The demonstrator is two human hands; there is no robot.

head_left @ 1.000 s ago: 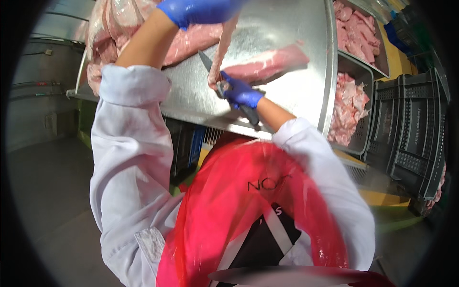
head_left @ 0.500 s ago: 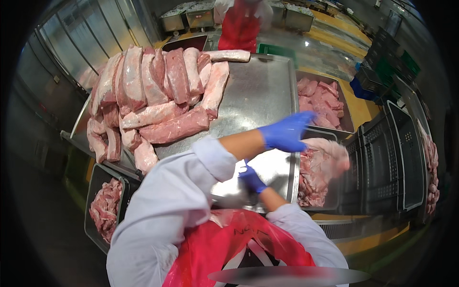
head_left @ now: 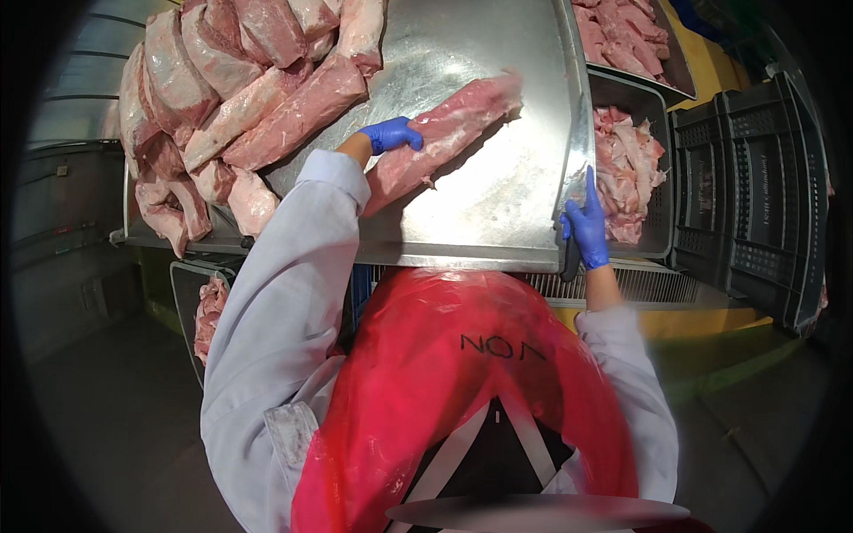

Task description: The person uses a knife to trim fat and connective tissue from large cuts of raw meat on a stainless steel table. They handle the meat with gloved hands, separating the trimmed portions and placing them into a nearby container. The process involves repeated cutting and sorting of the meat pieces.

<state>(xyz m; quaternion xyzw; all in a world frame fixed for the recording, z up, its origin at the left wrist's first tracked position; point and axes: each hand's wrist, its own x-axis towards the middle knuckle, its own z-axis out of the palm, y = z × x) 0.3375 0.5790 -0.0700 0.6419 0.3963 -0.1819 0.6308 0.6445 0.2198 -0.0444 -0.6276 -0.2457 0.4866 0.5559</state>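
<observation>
On the steel table, my nearer left hand clasps the meat piece along its left flank; its long axis slants from near the table's front edge, away rightward. At the table's right rim, my right hand grips the knife.

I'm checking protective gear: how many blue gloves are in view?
2: one on the left hand, touching a piece of meat; one on the right hand, holding a knife by the metal table.
</observation>
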